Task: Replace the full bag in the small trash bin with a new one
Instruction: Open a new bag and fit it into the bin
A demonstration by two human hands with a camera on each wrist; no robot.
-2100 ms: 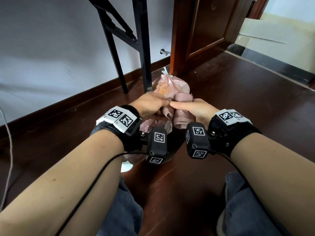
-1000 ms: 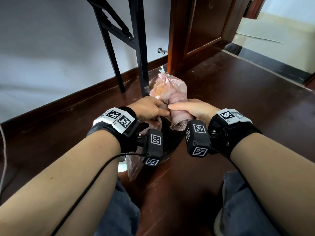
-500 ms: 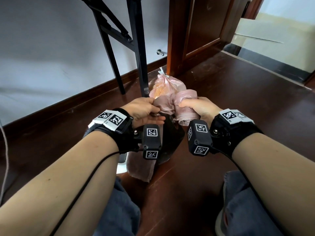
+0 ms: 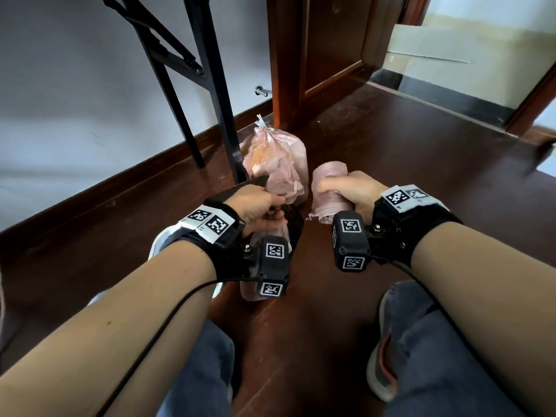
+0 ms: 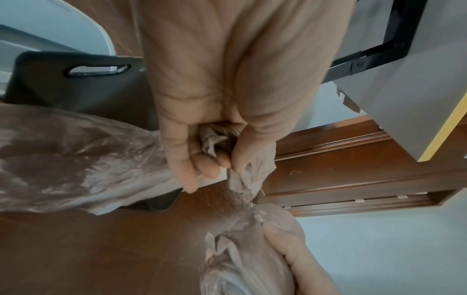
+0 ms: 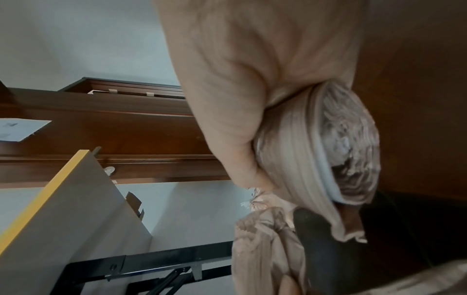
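My left hand (image 4: 269,209) grips the bunched end of a loose pink bag (image 4: 258,291), which hangs down in front of the small black bin (image 4: 293,225). In the left wrist view the fingers (image 5: 202,169) curl round that bag (image 5: 76,159), and the bin (image 5: 76,83) shows its handle slot. To the right, my right hand (image 4: 334,188) grips the roll of pink bags (image 4: 326,203), clear of the loose bag. The roll (image 6: 316,149) fills the right wrist view. The full bag (image 4: 275,164), tied at the top, stands on the floor just behind the bin.
Black table legs (image 4: 216,100) stand close behind the full bag, by the wall. A wooden door frame (image 4: 282,70) rises behind it, with an open doorway (image 4: 451,70) at back right. My knees and shoes (image 4: 382,365) are on the dark wooden floor (image 4: 391,152).
The hands, together on the roll earlier, have drawn apart. The right hand carried the roll to the right, and one bag now hangs separate from my left hand.
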